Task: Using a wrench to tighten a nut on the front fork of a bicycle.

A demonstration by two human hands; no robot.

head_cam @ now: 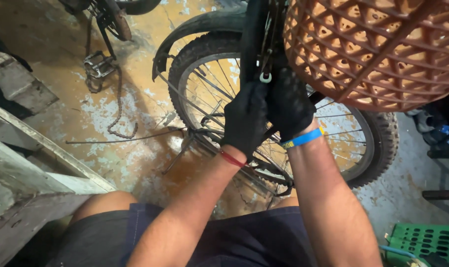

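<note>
Behind both hands stands the wheel (284, 123), with a basket (378, 49) just above right. Left hand (245, 121) and right hand (290, 106), gloved, clench together round the dark frame (254, 39) below a small hook (265, 77). A slip could drive fingers into the spokes (209, 81).

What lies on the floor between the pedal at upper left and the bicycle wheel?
In the head view, a loose bicycle chain lies on stained floor between the pedal and the wheel.

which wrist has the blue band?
The right hand: a blue wristband sits just below its black glove. The left hand has only a thin red band at the wrist.
</note>
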